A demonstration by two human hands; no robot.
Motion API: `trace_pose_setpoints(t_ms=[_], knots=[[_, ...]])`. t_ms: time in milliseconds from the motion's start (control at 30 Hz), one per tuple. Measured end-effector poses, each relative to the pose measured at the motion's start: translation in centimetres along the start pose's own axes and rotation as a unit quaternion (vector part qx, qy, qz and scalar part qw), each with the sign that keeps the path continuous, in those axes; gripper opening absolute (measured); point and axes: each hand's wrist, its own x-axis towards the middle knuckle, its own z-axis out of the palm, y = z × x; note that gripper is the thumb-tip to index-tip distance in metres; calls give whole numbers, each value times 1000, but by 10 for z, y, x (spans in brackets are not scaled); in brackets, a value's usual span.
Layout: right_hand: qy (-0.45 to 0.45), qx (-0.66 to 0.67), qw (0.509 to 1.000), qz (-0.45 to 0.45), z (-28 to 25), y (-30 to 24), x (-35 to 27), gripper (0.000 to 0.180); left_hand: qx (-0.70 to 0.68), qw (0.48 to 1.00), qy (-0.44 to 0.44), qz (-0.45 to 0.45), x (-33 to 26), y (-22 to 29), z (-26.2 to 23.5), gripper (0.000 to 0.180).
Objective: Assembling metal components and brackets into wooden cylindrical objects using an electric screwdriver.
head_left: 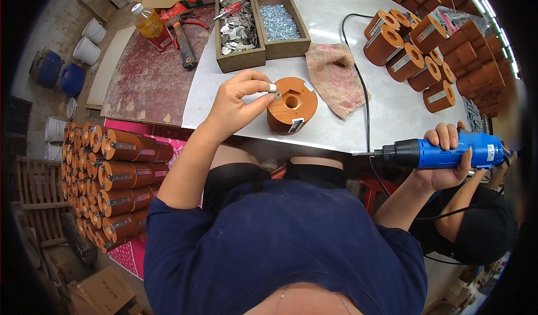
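Between thumb and forefinger, my left hand (238, 103) pinches a small metal plate (277, 95) against the top rim of an orange-brown cylinder (305, 103). A white wrap covers one fingertip. The cylinder stands upright on the table, with a round hole in its middle and metal pieces with white labels on its side. My right hand (443, 176) is wrapped round a blue electric screwdriver (432, 153), held out to the right past the table's front edge. Its bit points left, apart from the cylinder, and a black cord (367, 99) runs from the tool across the table.
Behind the cylinder stands a two-part wooden box (241, 63) of metal plates and screws (279, 22). A stained cloth (336, 80), hammer (184, 43) and drink bottle (152, 28) lie around it. Cylinders are stacked left (120, 175) and right (408, 63). Another person (485, 220) sits at right.
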Motion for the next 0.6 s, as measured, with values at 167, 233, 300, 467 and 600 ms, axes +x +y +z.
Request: trace_pose_setpoints(t_ms=[167,233,300,467,600], knots=[[-14,1,1000,8,4,3,1,47,-10,1000,11,-7,-11,0,-2,13],[-17,0,1000,2,5,3,2,47,10,1000,17,7,-4,3,-5,13],[-14,-15,1000,-9,5,3,0,47,3,1000,21,10,-4,0,-3,13],[9,-3,1000,-9,0,3,0,47,7,1000,2,10,2,3,-2,12],[26,-6,999,-25,1,2,5,46,48,998,9,47,23,4,-11,29]])
